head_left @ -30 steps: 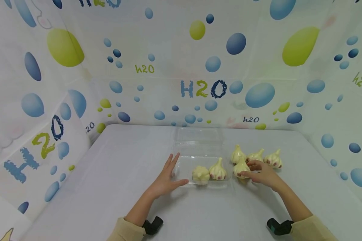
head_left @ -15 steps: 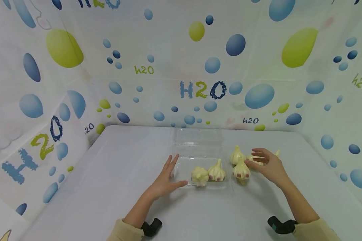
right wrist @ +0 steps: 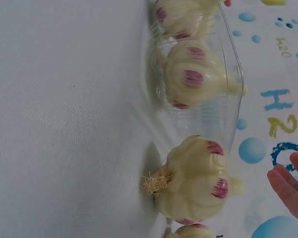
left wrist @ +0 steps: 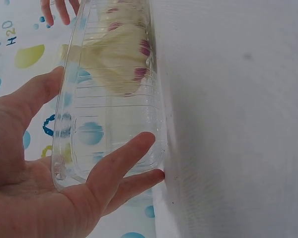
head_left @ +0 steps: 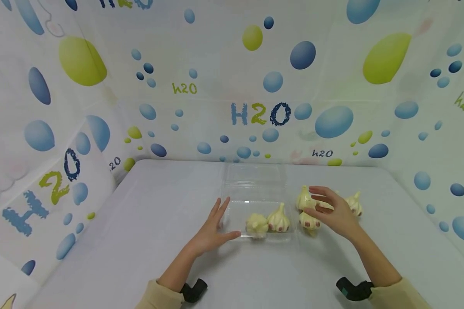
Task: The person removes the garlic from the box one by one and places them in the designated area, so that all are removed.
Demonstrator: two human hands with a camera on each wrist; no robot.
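Observation:
My left hand (head_left: 212,231) spreads around the left end of a clear plastic box (head_left: 236,211), thumb at its rim and straight fingers along its side (left wrist: 129,158). Inside the box two garlic bulbs (head_left: 279,219) sit side by side toward the right. To the right of the box stands a loose garlic bulb (head_left: 310,223), its roots showing in the right wrist view. Another bulb (head_left: 303,198) is just behind it. My right hand (head_left: 338,216) hovers over this group with fingers extended and nothing in them, partly hiding one bulb.
The box's clear lid (head_left: 254,175) lies folded back behind it. One more garlic bulb (head_left: 355,205) stands to the right of my right hand. A white cloth covers the table (head_left: 158,206), and a patterned curtain (head_left: 216,64) rises at its back edge.
My right hand has come off the near loose garlic bulb, risen, and shifted left over the group. My left hand and the box have stayed in place.

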